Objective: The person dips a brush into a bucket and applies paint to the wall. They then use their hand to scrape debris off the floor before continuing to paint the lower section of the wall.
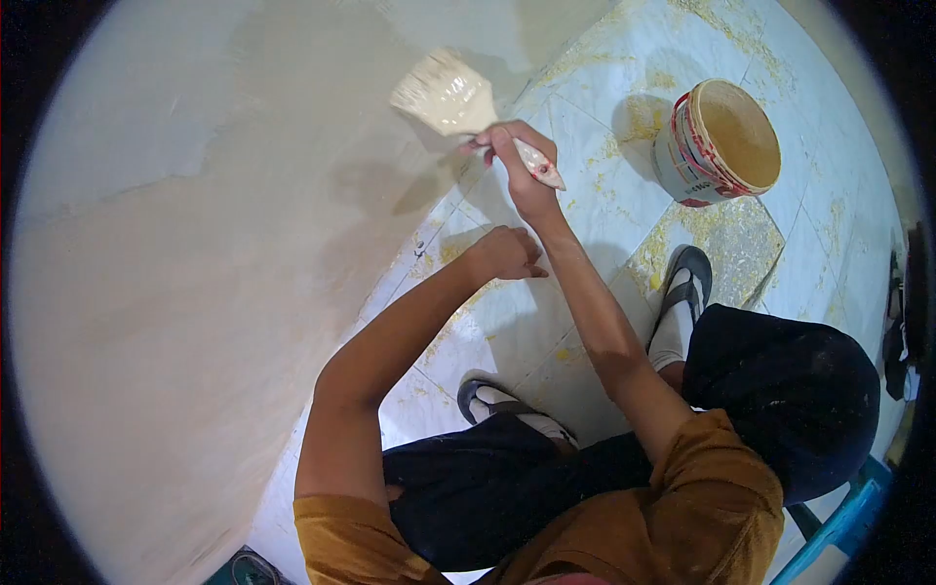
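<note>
My right hand (522, 161) is closed around the handle of a wide paintbrush (458, 97). Its bristles are coated in cream paint and point up and left, close over the wall (244, 175). Spots of red mark the pale handle. My left hand (509, 253) hangs just below my right wrist, with loosely bent fingers, a little apart and nothing in them. To the right, a paint bucket (717, 146) stands on the floor, its rim smeared and its inside coated in tan paint.
White tiles (604, 219) splattered with yellow paint run along the wall's base. A loose, paint-speckled board (731, 244) lies below the bucket, beside my right shoe (690, 278). My left shoe (487, 400) is near the wall. Part of a blue chair (838, 531) shows at lower right.
</note>
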{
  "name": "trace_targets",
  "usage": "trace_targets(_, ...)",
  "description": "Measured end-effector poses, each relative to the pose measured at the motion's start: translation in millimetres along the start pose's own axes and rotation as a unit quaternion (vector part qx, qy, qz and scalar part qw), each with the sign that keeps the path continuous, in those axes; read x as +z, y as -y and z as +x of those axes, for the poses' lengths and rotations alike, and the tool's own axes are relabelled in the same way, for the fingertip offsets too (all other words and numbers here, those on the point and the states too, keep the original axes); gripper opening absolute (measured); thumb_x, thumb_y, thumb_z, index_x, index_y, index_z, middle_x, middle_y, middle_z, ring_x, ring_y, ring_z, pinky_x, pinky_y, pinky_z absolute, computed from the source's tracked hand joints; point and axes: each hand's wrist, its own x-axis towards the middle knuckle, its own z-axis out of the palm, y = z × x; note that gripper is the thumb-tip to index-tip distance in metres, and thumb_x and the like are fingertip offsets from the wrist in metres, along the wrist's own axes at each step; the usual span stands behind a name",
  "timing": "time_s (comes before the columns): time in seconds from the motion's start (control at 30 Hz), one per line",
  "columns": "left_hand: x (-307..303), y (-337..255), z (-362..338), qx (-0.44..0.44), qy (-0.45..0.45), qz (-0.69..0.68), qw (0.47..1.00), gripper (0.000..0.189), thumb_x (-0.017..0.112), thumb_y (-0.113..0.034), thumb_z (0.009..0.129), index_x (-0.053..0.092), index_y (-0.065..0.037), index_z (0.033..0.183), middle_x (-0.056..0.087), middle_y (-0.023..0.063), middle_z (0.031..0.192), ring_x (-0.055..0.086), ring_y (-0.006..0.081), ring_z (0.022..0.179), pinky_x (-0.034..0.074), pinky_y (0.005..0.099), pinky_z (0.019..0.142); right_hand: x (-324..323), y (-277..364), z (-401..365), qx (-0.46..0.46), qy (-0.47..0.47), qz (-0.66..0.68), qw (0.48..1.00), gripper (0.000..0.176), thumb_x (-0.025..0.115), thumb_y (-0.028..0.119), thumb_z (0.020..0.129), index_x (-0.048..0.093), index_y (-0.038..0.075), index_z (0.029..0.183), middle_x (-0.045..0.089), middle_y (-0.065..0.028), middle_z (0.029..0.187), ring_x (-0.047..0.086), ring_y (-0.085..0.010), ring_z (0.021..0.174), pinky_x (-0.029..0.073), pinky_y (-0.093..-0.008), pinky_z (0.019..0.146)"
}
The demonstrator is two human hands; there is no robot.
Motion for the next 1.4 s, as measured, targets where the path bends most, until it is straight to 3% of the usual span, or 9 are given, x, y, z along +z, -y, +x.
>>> trace_targets(0.27, -15.6, -5.4, 6.4, 0.017, 0.025, 0.034, 0.999, 0.047, 0.065, -0.053, 0.088, 0.070, -0.008, 0.077, 0.069, 0.0146, 0.077, 0.068, 0.0345, 0.077, 0.053, 0.0489, 0.072, -74.3, -34.5, -60.4, 0.097, -0.014, -0.206, 0.974, 0.028, 0.062, 0.019, 0.100, 0.070, -0.003, 0.086, 0.071, -0.0099, 0.077, 0.067, -0.0121, 0.066, 0.052, -0.0272, 0.059)
trace_targets(0.43, -17.5, -5.0, 26.6, 0.008, 0.063, 0.115, 0.991, 0.050, 0.061, -0.057, 0.089, 0.074, -0.013, 0.069, 0.072, 0.0095, 0.079, 0.071, 0.0300, 0.078, 0.055, 0.0444, 0.072, -67.6, 58.1, -11.8, 0.101, 0.013, -0.279, 0.955, 0.033, 0.063, 0.024, 0.099, 0.070, -0.002, 0.081, 0.070, -0.0072, 0.073, 0.065, -0.0101, 0.059, 0.052, -0.0250, 0.054)
trace_targets(0.67, -36.1, -23.4, 54.3, -0.043, 0.231, 0.121, 0.964, 0.059, 0.056, -0.058, 0.092, 0.070, -0.016, 0.054, 0.068, -0.0035, 0.059, 0.070, 0.0164, 0.069, 0.055, 0.0374, 0.068, -45.3, 208.5, 156.2, -0.035, 0.546, -0.413, 0.728, 0.026, 0.066, 0.024, 0.093, 0.065, 0.002, 0.080, 0.065, -0.0086, 0.067, 0.062, -0.0183, 0.057, 0.050, -0.0358, 0.055)
trace_targets(0.83, -34.6, -18.3, 56.4, -0.032, 0.243, 0.127, 0.961, 0.062, 0.050, -0.059, 0.095, 0.071, -0.017, 0.055, 0.067, -0.0055, 0.056, 0.068, 0.0124, 0.064, 0.055, 0.0346, 0.064, -61.3, 278.3, 167.7, 0.124, 0.596, -0.632, 0.479, 0.039, 0.059, 0.032, 0.099, 0.068, 0.000, 0.079, 0.067, -0.0175, 0.069, 0.057, -0.0268, 0.058, 0.047, -0.0415, 0.060)
trace_targets(0.87, -37.1, -17.8, 58.8, -0.024, 0.239, 0.125, 0.963, 0.062, 0.050, -0.059, 0.095, 0.071, -0.017, 0.055, 0.067, -0.0055, 0.056, 0.068, 0.0124, 0.064, 0.055, 0.0346, 0.064, -108.1, 287.9, 157.5, 0.059, 0.493, -0.653, 0.571, 0.023, 0.076, 0.027, 0.088, 0.070, 0.006, 0.087, 0.068, -0.0074, 0.086, 0.066, -0.0177, 0.077, 0.052, -0.0340, 0.068)
trace_targets(0.97, -40.7, -14.9, 55.8, -0.054, 0.264, 0.107, 0.957, 0.063, 0.049, -0.060, 0.096, 0.071, -0.016, 0.056, 0.069, -0.0049, 0.057, 0.068, 0.0114, 0.061, 0.055, 0.0338, 0.062, -150.3, 315.4, 151.9, 0.205, 0.383, -0.741, 0.511, 0.016, 0.075, 0.022, 0.086, 0.070, 0.007, 0.089, 0.066, -0.0085, 0.088, 0.064, -0.0272, 0.084, 0.050, -0.0404, 0.079)
trace_targets(1.17, -44.3, -7.9, 48.0, -0.033, 0.227, 0.061, 0.971, 0.064, 0.049, -0.060, 0.095, 0.071, -0.016, 0.055, 0.069, -0.0053, 0.058, 0.067, 0.0103, 0.058, 0.055, 0.0330, 0.061, -271.3, 263.5, 116.6, 0.113, 0.420, -0.544, 0.718, 0.023, 0.065, 0.019, 0.093, 0.069, -0.003, 0.086, 0.068, -0.0096, 0.073, 0.066, -0.0142, 0.068, 0.051, -0.0300, 0.059)
trace_targets(1.3, -39.6, -4.4, 39.8, -0.017, 0.160, 0.038, 0.986, 0.062, 0.053, -0.059, 0.093, 0.068, -0.017, 0.050, 0.066, -0.0069, 0.053, 0.065, 0.0105, 0.054, 0.053, 0.0325, 0.060, -270.3, 251.0, 107.8, 0.251, 0.404, -0.590, 0.653, 0.022, 0.063, 0.016, 0.093, 0.070, -0.004, 0.088, 0.067, -0.0079, 0.070, 0.067, -0.0147, 0.066, 0.051, -0.0307, 0.059)
trace_targets(1.4, -32.6, -1.8, 34.4, -0.001, 0.107, 0.033, 0.994, 0.063, 0.052, -0.063, 0.093, 0.069, -0.018, 0.053, 0.064, -0.0073, 0.052, 0.065, 0.0151, 0.054, 0.052, 0.0362, 0.059, -299.9, 223.4, 100.4, 0.223, 0.365, -0.503, 0.751, 0.019, 0.064, 0.016, 0.092, 0.070, -0.002, 0.097, 0.067, -0.0064, 0.072, 0.064, -0.0139, 0.062, 0.050, -0.0304, 0.058)
